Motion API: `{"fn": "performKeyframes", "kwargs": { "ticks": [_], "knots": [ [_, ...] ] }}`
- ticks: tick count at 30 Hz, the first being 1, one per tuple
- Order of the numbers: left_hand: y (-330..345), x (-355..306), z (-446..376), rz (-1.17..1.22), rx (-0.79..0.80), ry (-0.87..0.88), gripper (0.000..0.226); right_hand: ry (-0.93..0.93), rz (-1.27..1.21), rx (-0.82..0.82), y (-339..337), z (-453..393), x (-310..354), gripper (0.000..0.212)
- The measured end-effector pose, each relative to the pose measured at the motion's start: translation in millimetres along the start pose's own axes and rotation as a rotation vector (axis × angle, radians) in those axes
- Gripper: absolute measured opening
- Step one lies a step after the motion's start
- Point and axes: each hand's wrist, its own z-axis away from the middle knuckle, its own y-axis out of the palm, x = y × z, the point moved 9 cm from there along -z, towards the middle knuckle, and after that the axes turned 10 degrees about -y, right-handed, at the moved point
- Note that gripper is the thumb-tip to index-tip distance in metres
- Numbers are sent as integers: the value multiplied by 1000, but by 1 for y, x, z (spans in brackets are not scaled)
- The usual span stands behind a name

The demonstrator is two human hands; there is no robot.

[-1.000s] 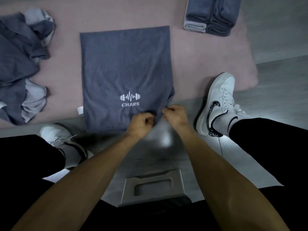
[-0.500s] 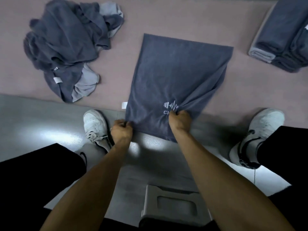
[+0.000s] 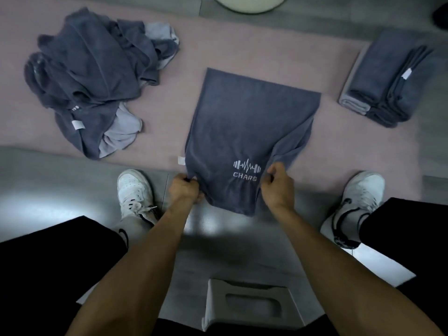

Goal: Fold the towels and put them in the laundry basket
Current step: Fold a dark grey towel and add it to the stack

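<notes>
A dark grey towel [image 3: 244, 122] with a white "CHARS" logo lies half-folded on the pink mat [image 3: 218, 52], its near edge lifted off the floor. My left hand [image 3: 184, 190] pinches the near left corner. My right hand [image 3: 278, 184] grips the near right edge, where the cloth bunches up. A heap of unfolded grey towels [image 3: 94, 78] lies at the left of the mat. A stack of folded towels [image 3: 385, 78] sits at the right. A pale round rim, perhaps the laundry basket [image 3: 249, 3], shows at the top edge.
My two white sneakers [image 3: 134, 190] [image 3: 358, 197] stand on the grey floor either side of the towel. A grey stool [image 3: 252, 304] with a handle slot is under me, between my legs.
My hands moved apart along the towel's near edge, the left one to the left corner. The view shifted, bringing the heap, the stack and the pale rim into sight.
</notes>
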Motion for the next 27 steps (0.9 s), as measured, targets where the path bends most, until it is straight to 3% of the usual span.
{"fn": "performKeyframes", "kwargs": {
  "ticks": [3, 11, 15, 22, 25, 27],
  "knots": [
    [4, -39, 35, 39, 67, 102, 12, -112, -25, -36, -40, -1, 6, 26],
    [-23, -123, 131, 58, 122, 246, 22, -157, -37, -159, -149, 11, 44, 34],
    [-47, -170, 203, 485, 300, 478, 17, -285, -114, -432, -218, 31, 84, 36],
    [-74, -189, 270, 946, 517, 593, 12, -448, -204, -736, -291, 65, 117, 15],
    [-75, -209, 290, 950, 600, 656, 10, -447, -204, -780, -301, 58, 126, 16],
    [-63, -219, 280, 910, 580, 585, 6, -393, -157, -708, -297, 40, 130, 16]
  ]
}}
